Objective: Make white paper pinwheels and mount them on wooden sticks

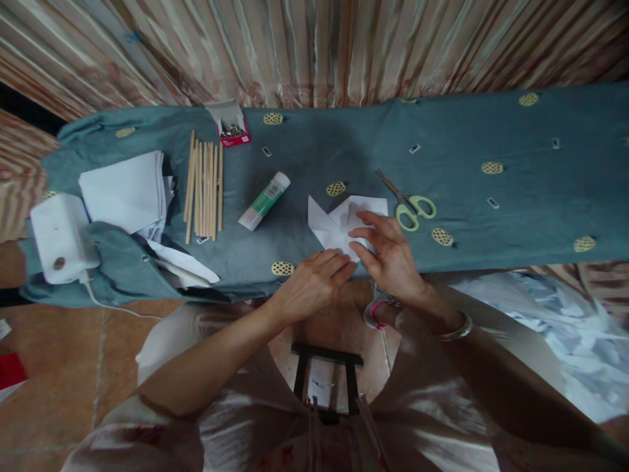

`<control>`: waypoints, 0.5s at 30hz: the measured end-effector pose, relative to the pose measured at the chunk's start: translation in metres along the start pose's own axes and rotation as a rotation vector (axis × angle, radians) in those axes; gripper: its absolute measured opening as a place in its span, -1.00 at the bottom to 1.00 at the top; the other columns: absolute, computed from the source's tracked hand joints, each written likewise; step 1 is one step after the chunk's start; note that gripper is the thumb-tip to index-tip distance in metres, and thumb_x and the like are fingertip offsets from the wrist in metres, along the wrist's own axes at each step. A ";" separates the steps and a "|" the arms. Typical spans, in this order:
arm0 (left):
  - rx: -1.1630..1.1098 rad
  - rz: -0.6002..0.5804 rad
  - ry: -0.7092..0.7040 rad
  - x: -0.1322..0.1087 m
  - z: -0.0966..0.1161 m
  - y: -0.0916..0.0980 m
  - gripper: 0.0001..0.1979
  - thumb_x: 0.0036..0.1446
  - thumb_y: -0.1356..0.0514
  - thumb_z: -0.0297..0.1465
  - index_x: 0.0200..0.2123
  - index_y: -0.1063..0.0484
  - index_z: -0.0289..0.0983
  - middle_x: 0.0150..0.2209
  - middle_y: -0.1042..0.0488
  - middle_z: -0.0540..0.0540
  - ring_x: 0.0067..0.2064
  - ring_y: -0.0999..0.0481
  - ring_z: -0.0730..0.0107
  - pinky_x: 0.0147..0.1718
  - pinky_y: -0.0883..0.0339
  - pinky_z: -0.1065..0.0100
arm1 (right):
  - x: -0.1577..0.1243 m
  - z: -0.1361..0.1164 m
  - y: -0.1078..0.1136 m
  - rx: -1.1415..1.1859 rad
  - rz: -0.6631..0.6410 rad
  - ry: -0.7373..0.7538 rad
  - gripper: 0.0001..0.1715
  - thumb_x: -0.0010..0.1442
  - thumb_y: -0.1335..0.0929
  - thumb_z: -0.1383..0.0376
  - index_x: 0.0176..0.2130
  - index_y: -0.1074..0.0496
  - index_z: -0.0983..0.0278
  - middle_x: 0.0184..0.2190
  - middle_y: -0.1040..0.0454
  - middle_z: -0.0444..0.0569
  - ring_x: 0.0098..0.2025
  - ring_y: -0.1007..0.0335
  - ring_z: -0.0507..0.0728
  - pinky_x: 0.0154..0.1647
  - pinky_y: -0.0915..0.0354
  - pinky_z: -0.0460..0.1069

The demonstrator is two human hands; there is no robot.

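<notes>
A folded white paper (328,224) lies on the blue-green cloth (515,203) near the table's front edge. My left hand (314,283) rests with fingers together, its tips pressing the paper's near corner. My right hand (386,252) lies over the paper's right part, fingers curved and pinching a fold of it. Part of the paper is hidden under both hands.
Green-handled scissors (410,203) lie just right of the paper. A glue stick (264,200) lies to the left, then several wooden sticks (205,190), a stack of white paper (125,192), a white device (59,237) and a small box of pins (232,126).
</notes>
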State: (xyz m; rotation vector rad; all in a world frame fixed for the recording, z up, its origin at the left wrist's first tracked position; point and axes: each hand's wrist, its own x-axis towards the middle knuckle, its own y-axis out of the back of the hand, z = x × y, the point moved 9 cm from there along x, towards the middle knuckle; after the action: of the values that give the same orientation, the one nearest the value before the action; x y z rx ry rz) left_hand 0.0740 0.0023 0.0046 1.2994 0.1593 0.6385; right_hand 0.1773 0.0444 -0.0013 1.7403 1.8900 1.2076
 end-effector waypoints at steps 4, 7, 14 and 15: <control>0.007 -0.001 -0.001 0.001 0.000 0.000 -0.76 0.29 -0.07 -0.48 0.00 -0.37 -0.40 -0.11 -0.51 -0.23 0.01 -0.47 0.21 -0.06 -0.46 0.20 | 0.000 -0.002 0.001 0.005 0.001 0.005 -0.77 0.28 -0.29 0.22 -0.10 -0.47 0.01 0.13 -0.36 -0.11 0.14 -0.29 0.26 0.18 -0.27 0.25; 0.020 -0.010 0.001 0.001 0.000 0.000 -0.77 0.29 -0.06 -0.48 -0.02 -0.38 -0.40 -0.11 -0.51 -0.23 -0.02 -0.47 0.22 -0.08 -0.46 0.21 | 0.000 -0.004 0.000 -0.005 -0.013 0.005 -0.77 0.27 -0.28 0.23 -0.12 -0.48 0.00 0.14 -0.34 -0.12 0.16 -0.27 0.29 0.19 -0.24 0.27; 0.029 -0.004 -0.013 0.002 0.002 0.000 -0.79 0.28 -0.09 -0.48 -0.06 -0.40 -0.42 -0.13 -0.51 -0.22 -0.06 -0.47 0.21 -0.12 -0.45 0.22 | -0.008 -0.006 -0.011 -0.072 -0.089 0.022 -0.62 0.23 -0.25 0.36 -0.01 -0.43 0.04 0.20 -0.32 -0.07 0.23 -0.19 0.35 0.21 -0.18 0.33; 0.028 -0.004 -0.012 0.002 0.002 0.001 -0.78 0.28 -0.09 -0.48 -0.05 -0.39 -0.42 -0.13 -0.51 -0.22 -0.07 -0.47 0.21 -0.13 -0.46 0.22 | -0.010 -0.006 -0.013 -0.082 -0.095 0.028 -0.58 0.23 -0.23 0.39 0.02 -0.41 0.05 0.21 -0.31 -0.06 0.23 -0.19 0.35 0.21 -0.18 0.34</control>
State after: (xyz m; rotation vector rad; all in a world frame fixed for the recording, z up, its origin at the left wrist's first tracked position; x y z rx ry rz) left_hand 0.0766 0.0019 0.0063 1.3294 0.1616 0.6271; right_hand 0.1663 0.0340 -0.0099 1.5821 1.8878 1.2612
